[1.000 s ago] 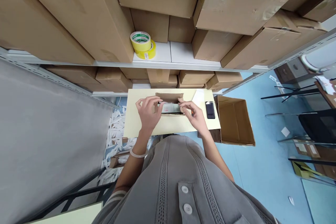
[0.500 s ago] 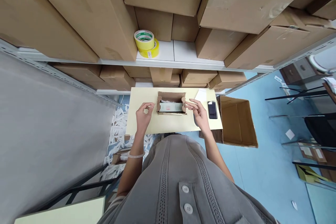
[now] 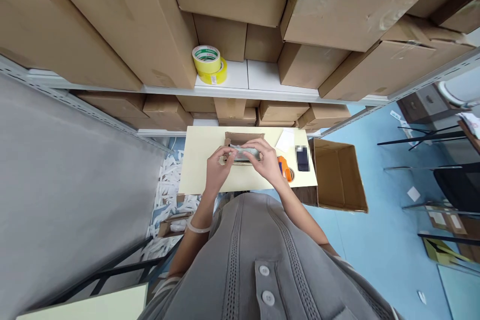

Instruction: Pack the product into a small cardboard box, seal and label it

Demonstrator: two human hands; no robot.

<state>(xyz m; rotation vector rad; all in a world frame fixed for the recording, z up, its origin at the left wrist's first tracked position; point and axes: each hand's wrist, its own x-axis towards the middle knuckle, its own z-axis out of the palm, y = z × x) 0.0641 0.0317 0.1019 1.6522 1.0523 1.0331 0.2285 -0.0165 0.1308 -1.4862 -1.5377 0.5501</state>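
A small open cardboard box (image 3: 243,137) stands on the pale yellow table, its inside partly covered by my hands. Inside it lies a pale green box (image 3: 252,153), mostly hidden by my fingers. My left hand (image 3: 219,167) reaches over the left end of the cardboard box, thumb and fingers pinched together. From the right, my right hand (image 3: 267,161) comes over the opening with its fingers curled and its thumb inward. Both sets of fingertips nearly meet above the pale green box. Whatever is between them is too small to make out.
An orange tape dispenser (image 3: 285,169), a dark phone (image 3: 302,158) and white paper (image 3: 285,140) lie on the table (image 3: 198,160). A large open carton (image 3: 337,175) stands right of it. Tape rolls (image 3: 208,62) and cartons fill the shelves above. Paper shreds (image 3: 170,175) cover the floor at left.
Both hands have moved inward from the two sides of the cardboard box to over its opening, fingers closing. The orange tape dispenser, covered by my right hand before, now shows.
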